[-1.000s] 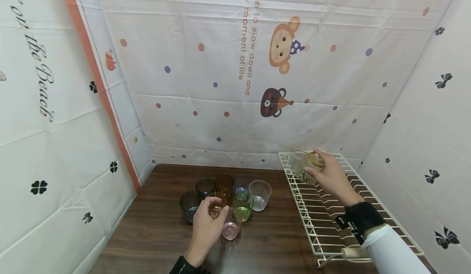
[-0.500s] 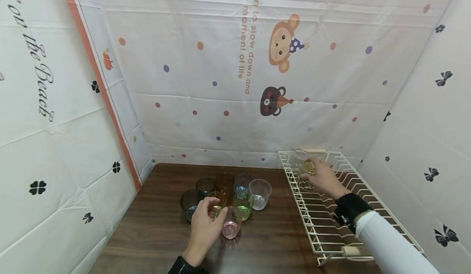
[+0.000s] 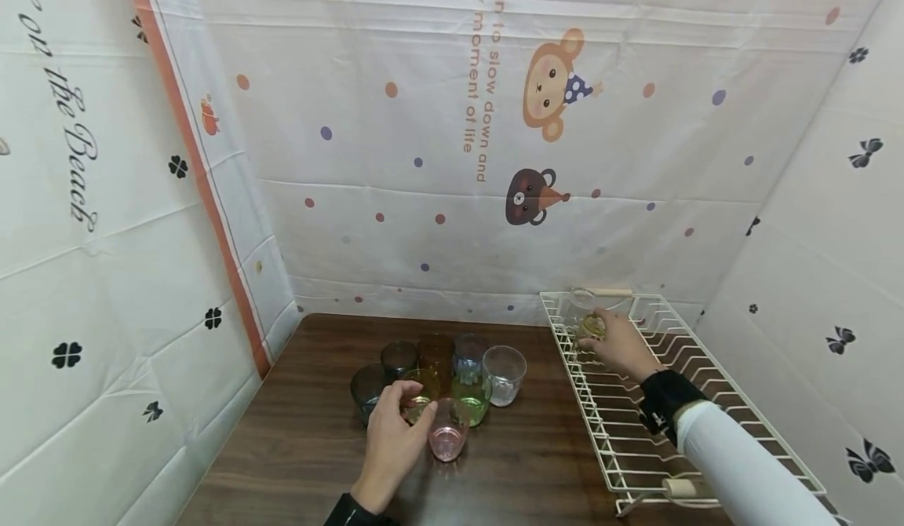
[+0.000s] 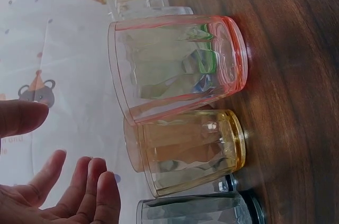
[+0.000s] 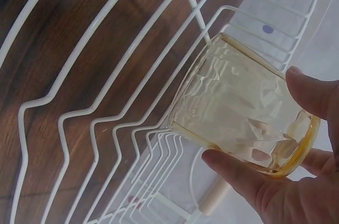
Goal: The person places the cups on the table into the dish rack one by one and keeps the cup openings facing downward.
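My right hand (image 3: 621, 345) holds a pale yellow glass (image 5: 238, 107) between thumb and fingers. The glass is upside down, its thick yellow base toward the palm and its rim at the wires of the white rack (image 3: 650, 424). Behind it on the rack is a clear glass (image 3: 581, 300). My left hand (image 3: 395, 436) hovers with fingers apart and loosely bent beside a pink glass (image 4: 180, 68) and a yellow glass (image 4: 193, 152). In the left wrist view a gap separates its fingertips from both glasses, which stand upright on the table.
Around the pink glass stand a green glass (image 3: 472, 402), a clear glass (image 3: 504, 377), a blue glass (image 3: 469, 351), a brown glass (image 3: 435, 353) and two dark grey glasses, one at the left (image 3: 366, 392). Printed cloth (image 3: 395, 157) hangs behind the brown wooden table (image 3: 282, 447).
My right hand has lowered the yellow glass to the rack's wires, moving slightly left, and then stays nearly still. The left hand keeps its place beside the pink glass.
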A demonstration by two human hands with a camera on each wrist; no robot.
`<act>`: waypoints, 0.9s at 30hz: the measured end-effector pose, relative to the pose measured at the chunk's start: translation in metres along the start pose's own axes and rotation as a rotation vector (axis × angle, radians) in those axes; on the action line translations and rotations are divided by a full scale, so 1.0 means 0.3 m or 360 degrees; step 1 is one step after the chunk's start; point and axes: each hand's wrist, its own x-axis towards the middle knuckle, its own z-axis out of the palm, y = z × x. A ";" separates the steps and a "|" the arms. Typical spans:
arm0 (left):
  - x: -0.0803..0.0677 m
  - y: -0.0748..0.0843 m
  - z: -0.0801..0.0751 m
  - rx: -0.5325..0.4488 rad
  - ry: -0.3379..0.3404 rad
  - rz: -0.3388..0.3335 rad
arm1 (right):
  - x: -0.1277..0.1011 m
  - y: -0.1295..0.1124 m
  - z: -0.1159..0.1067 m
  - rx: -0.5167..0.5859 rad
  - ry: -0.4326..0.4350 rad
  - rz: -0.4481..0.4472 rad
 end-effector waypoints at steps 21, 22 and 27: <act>-0.028 -0.003 0.018 0.0045 0.0015 0.0025 | 0.019 0.028 0.038 0.0067 0.0069 0.0060; -0.029 -0.004 0.018 0.0047 0.0016 0.0026 | 0.020 0.029 0.039 0.0069 0.0068 0.0065; -0.031 -0.005 0.018 0.0054 0.0023 0.0044 | 0.019 0.027 0.044 0.0072 0.0078 0.0070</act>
